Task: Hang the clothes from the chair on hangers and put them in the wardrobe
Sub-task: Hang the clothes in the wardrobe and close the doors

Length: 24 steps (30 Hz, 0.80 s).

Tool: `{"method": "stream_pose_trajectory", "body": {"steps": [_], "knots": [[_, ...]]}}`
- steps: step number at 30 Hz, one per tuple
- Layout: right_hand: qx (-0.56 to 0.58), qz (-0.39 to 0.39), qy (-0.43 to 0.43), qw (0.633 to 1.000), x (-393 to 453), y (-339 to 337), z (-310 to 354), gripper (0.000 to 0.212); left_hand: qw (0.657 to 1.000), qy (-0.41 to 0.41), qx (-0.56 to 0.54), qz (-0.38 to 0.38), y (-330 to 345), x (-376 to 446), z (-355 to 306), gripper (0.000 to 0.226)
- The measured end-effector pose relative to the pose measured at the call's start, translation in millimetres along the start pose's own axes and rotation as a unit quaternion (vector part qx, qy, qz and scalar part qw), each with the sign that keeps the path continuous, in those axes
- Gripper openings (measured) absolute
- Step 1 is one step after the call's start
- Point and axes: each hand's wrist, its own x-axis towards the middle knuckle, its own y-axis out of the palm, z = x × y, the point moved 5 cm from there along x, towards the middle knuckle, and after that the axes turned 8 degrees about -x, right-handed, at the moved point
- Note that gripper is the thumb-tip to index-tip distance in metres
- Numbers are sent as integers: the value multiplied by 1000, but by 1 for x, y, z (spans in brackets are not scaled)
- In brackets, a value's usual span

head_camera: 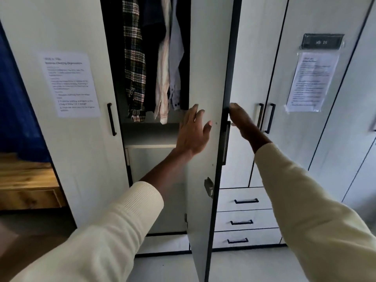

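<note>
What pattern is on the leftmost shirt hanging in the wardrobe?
The leftmost shirt is plaid, dark with cream and reddish checks, seen in the head view.

left hand [193,132]: fingers straight and spread, arm reaching forward, cream sleeve pushed up the forearm | right hand [241,119]: back up, fingers bent downward, arm extended forward, sleeve at wrist

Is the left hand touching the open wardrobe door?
Touching. The head view shows the left hand with straight fingers flat on the inner face of the open wardrobe door.
</note>
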Motion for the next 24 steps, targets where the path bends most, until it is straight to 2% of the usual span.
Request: {"method": "stream_pose_trajectory", "body": {"steps": [1,3,7,9,12,16,20,24], "knots": [[25,56,7,998,-1,7,-3,30,1000,-2,1,-1,0,2,-2,52],[71,107,2,992,2,17,-11,28,1000,2,7,-5,-5,4,0,57],[95,162,-22,982,6,40,-14,67,998,30,5,-57,-29,2,22,66],[99,167,-45,980,6,57,-9,75,994,64,-3,-89,-46,-1,35,68],[38,150,-78,985,16,95,8,83,985,130,18,-114,-70,-2,59,69],[-34,82,-152,984,33,161,43,82,975,181,80,-99,-93,-3,104,66],[-108,52,-225,967,66,246,75,82,959,158,210,-108,-116,4,186,52],[-183,23,-237,954,108,328,83,79,937,122,311,-103,-140,23,278,52]]}}
